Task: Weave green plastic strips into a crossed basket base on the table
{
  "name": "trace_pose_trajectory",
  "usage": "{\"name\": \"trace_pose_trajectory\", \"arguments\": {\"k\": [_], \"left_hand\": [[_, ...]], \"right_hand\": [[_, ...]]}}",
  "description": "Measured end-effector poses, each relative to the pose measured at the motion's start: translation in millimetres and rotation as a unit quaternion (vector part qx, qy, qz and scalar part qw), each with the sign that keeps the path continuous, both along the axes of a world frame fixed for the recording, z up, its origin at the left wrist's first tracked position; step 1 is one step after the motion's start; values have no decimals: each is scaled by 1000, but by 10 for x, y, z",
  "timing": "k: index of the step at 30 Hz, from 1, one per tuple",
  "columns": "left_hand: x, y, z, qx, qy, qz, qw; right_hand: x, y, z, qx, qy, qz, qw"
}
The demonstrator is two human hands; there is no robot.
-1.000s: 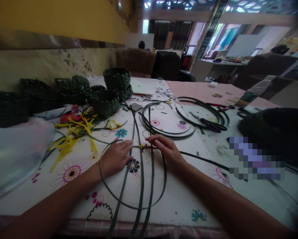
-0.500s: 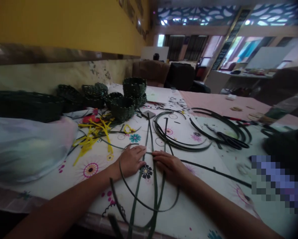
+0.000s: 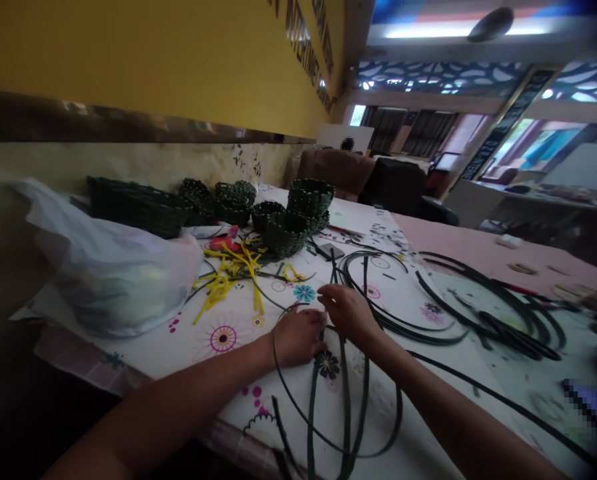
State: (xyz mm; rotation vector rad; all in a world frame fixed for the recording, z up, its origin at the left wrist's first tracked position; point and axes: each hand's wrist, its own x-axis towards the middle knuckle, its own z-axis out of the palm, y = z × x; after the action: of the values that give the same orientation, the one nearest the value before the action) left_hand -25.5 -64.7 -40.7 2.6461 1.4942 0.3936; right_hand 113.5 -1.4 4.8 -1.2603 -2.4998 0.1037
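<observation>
Long dark green strips (image 3: 346, 393) lie side by side on a white flowered tablecloth (image 3: 218, 337), running toward me, with a thin strip looped around them. My left hand (image 3: 298, 335) rests flat on the cloth, fingers pressing the strips near where they cross. My right hand (image 3: 347, 313) sits just beside it, fingers curled over the same crossing point and pinching a strip. The two hands nearly touch.
Several small dark green woven baskets (image 3: 288, 230) stand at the back by the wall. Yellow strips (image 3: 228, 277) lie left of the hands, beside a translucent plastic bag (image 3: 108, 267). Coils of dark strip (image 3: 483, 303) and scissors lie to the right. The table edge (image 3: 143, 383) is near me.
The view has swung left and tilted. My hands have drawn closer together over the crossing strips; my right hand's fingers have curled in from flat to a pinch.
</observation>
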Motion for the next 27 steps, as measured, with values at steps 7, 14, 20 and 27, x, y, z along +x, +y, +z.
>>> {"name": "trace_pose_trajectory", "arguments": {"k": [7, 14, 20, 27], "left_hand": [[-11, 17, -62, 17, -27, -4, 999], [-9, 24, -48, 38, -17, -15, 999], [-8, 3, 15, 12, -20, -15, 1000], [-46, -38, 43, 8, -65, -16, 998]], "right_hand": [[-668, 557, 68, -34, -56, -7, 998], [-1111, 695, 10, -46, -88, 24, 995], [-1339, 717, 76, -34, -70, 69, 995], [-1837, 563, 88, -77, -49, 274, 957]]}}
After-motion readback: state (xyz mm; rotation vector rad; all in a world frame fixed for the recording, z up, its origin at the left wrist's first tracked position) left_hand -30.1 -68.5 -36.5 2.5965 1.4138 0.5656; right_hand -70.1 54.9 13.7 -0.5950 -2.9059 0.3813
